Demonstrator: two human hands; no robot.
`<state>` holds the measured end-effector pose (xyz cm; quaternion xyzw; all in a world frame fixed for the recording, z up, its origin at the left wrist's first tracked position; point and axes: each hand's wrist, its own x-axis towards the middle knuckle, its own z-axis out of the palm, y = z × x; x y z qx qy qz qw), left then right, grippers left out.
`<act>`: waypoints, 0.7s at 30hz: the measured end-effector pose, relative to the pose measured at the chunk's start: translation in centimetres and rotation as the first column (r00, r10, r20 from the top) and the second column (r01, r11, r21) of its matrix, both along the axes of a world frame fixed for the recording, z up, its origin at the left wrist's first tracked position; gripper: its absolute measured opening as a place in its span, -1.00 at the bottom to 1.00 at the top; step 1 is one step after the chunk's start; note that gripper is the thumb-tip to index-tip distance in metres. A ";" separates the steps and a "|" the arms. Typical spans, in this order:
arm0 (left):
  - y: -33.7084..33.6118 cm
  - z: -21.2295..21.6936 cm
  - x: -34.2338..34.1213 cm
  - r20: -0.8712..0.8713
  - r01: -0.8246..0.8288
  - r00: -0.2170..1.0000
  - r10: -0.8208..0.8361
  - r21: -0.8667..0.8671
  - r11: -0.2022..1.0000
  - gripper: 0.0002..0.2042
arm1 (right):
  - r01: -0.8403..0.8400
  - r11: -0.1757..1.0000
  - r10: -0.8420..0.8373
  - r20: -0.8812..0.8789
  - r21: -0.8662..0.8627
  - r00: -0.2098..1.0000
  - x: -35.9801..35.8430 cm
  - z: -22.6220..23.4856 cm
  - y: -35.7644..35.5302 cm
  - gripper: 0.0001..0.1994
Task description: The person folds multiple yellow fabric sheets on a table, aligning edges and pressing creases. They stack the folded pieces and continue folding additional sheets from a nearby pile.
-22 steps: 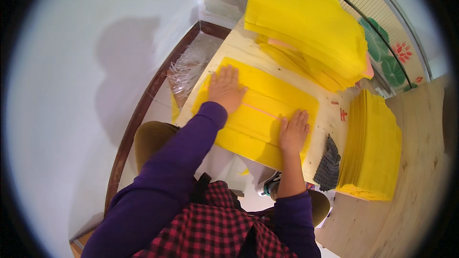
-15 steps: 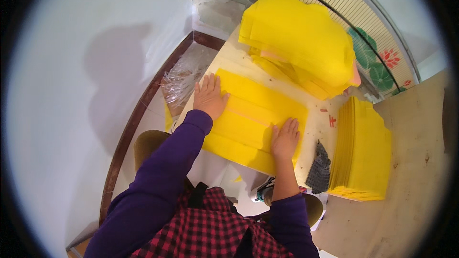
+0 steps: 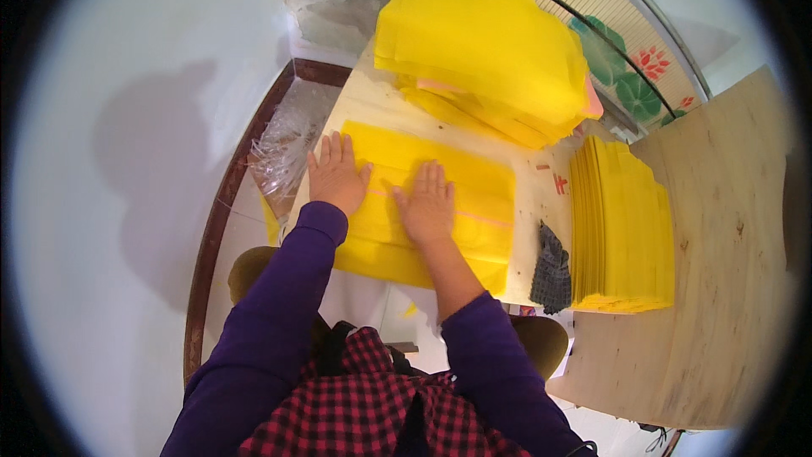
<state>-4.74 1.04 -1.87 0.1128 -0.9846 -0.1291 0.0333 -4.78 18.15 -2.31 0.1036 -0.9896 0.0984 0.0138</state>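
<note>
A yellow sheet (image 3: 478, 241), folded into layers with a thin pinkish line across it, lies flat on the wooden table (image 3: 529, 190) in front of me. My left hand (image 3: 338, 179) rests palm down on its left edge, fingers stretched out. Near the sheet's middle, my right hand (image 3: 427, 205) lies flat with its fingers extended and nothing in its grasp. Beyond both hands, a large loose pile of yellow sheets (image 3: 482, 51) drapes over the far part of the table. To the right stands a tall stack of folded yellow sheets (image 3: 626, 228).
A dark grey knitted cloth (image 3: 551, 272) lies at the table's right front. Clear plastic strands (image 3: 283, 140) hang beside its left edge, near the white wall (image 3: 110, 228). A wooden board (image 3: 702, 228) rises at right; a slatted panel with painted leaves (image 3: 626, 68) stands behind.
My right hand has slid left across the yellow sheet, from near its right edge to the middle. My left hand stays at the left edge. The whole view has shifted slightly.
</note>
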 end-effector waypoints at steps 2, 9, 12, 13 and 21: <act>0.1 -0.2 0.0 0.001 -0.003 1.000 0.003 -0.015 1.000 -0.33 | 0.058 0.995 -0.060 0.015 0.081 0.998 0.3 0.0 3.3 -0.22; 0.0 -0.1 0.1 -0.012 0.000 1.000 0.000 0.003 1.000 -0.35 | 0.245 0.965 -0.249 0.036 0.088 0.968 1.0 -0.2 13.5 -0.22; 0.0 0.0 0.2 -0.024 -0.001 1.000 0.001 0.011 1.000 -0.35 | 0.300 0.948 -0.305 0.037 0.104 0.952 1.2 0.1 14.9 -0.23; 0.0 0.0 0.2 -0.027 -0.002 1.000 0.002 0.003 1.000 -0.35 | 0.332 0.936 -0.340 0.061 0.114 0.938 1.2 0.3 14.9 -0.23; 0.1 -0.1 -0.1 -0.018 -0.013 1.000 0.013 -0.009 1.000 -0.34 | 0.017 0.999 -0.015 -0.041 0.034 0.999 0.9 1.7 3.7 -0.25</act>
